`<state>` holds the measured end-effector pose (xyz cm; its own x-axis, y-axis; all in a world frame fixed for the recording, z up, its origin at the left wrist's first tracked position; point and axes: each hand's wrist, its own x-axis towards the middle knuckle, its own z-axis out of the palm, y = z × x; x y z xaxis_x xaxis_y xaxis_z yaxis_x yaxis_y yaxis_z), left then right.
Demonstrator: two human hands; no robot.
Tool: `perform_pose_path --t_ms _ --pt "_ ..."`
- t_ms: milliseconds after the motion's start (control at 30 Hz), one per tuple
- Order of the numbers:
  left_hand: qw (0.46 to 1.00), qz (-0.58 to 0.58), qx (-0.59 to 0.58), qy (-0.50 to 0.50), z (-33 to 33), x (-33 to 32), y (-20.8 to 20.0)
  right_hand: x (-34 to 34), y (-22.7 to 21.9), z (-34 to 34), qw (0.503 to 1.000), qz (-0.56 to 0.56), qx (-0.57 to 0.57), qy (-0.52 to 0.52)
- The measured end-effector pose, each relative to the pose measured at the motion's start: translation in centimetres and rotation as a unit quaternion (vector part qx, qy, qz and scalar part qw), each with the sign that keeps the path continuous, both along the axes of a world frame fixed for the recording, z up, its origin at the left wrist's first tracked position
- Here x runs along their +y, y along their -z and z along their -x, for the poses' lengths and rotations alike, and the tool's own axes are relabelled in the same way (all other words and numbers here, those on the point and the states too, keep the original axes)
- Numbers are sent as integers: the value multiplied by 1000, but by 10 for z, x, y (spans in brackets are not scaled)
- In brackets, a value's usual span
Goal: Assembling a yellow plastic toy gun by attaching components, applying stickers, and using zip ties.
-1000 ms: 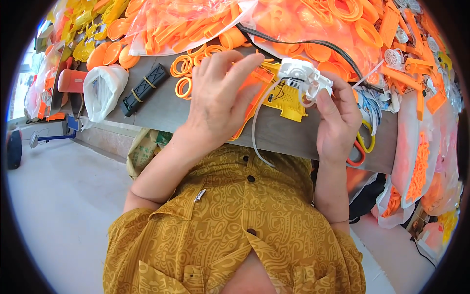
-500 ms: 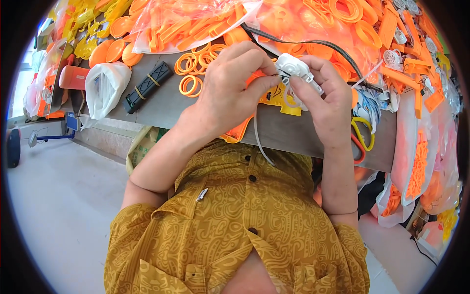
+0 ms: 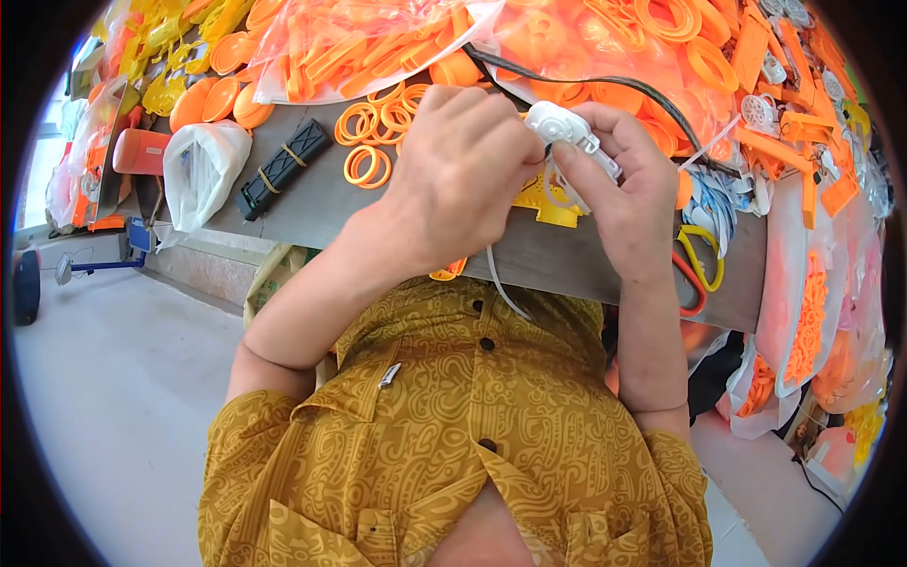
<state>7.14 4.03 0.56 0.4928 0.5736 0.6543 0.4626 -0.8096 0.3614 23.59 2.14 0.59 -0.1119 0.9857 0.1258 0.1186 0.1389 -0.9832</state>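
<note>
My right hand [image 3: 631, 184] is closed around a small white plastic housing [image 3: 559, 125] with a round raised boss, its thumb pressed on the near side. My left hand [image 3: 463, 175] is closed right beside it, back toward me, fingertips against the housing's left side. A small dark bit shows at those fingertips, but what they pinch is hidden. Under the hands lies a yellow plastic part [image 3: 550, 206]. A thin white tube [image 3: 501, 283] hangs from below my left hand over the table edge, near an orange part [image 3: 450, 270].
Orange rings [image 3: 367, 165] and a black bar with rubber bands [image 3: 283, 170] lie to the left, by a white bag [image 3: 206, 170]. Bags of orange parts [image 3: 378, 47] fill the back, with a black cable [image 3: 576, 77] across. Scissors [image 3: 701, 260] lie right.
My left hand has turned over at the wrist, so its fingers curl more and its back shows. The white housing has shifted slightly left in my right hand.
</note>
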Motion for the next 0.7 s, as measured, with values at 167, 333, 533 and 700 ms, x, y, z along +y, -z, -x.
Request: perform_pose_path --t_ms 167,333,533,700 --pt "996 -80 -24 -9 -10 -1 19 0 0 1 1000 2 -7 25" --pt "996 -60 -26 64 -2 4 18 -1 -4 -2 1000 12 -22 10" --pt "993 -65 40 89 1 18 -5 -5 -10 -2 999 31 0 -28" --pt "984 -115 93 103 -2 16 -3 -5 -8 0 999 -37 -32 -19"
